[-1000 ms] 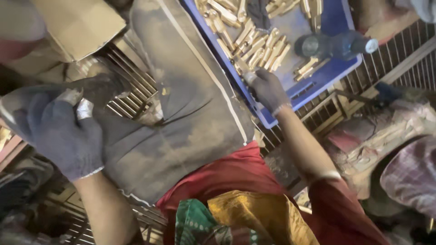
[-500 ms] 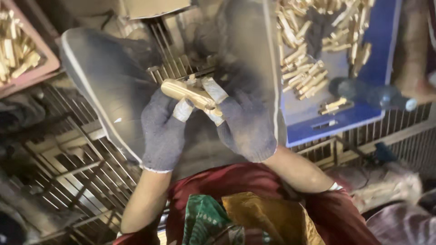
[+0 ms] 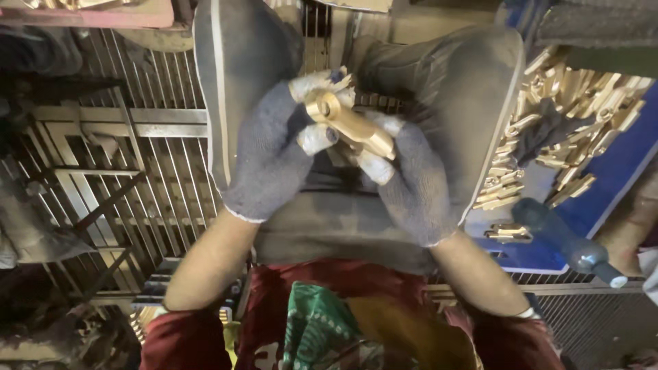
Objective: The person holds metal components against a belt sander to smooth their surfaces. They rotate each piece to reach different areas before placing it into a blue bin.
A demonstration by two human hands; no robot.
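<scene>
Two knees under dusty grey trousers (image 3: 473, 89) fill the middle of the view, spread apart above a floor of metal grating (image 3: 151, 178) that runs off to the left edge and shows again in the gap between the legs. One blue tray (image 3: 617, 185) sits at the right edge, heaped with brass pieces (image 3: 576, 130) too many and too jumbled to count, with one dark rag (image 3: 541, 130) lying across the heap near its left side. One dark bottle with a pale cap (image 3: 569, 236) lies tilted along the tray's lower right edge, and a single brass piece lies apart from the heap just beside it, at the tray's lower left corner. One pink tray (image 3: 103, 10) peeks in at the top left corner, with a few more brass bits in it. Between the knees, both hands wear grey knitted gloves with pale, worn fingertips. The left hand (image 3: 271, 147) and the right hand (image 3: 411, 178) meet over one brass fitting (image 3: 349, 123), a stubby piece with a round ring at its upper left end. The left fingers are curled and pinched on the ring end; the right fingers are closed around the lower right end, so the fitting is held in the air between the two hands, tilted, above the lap.
</scene>
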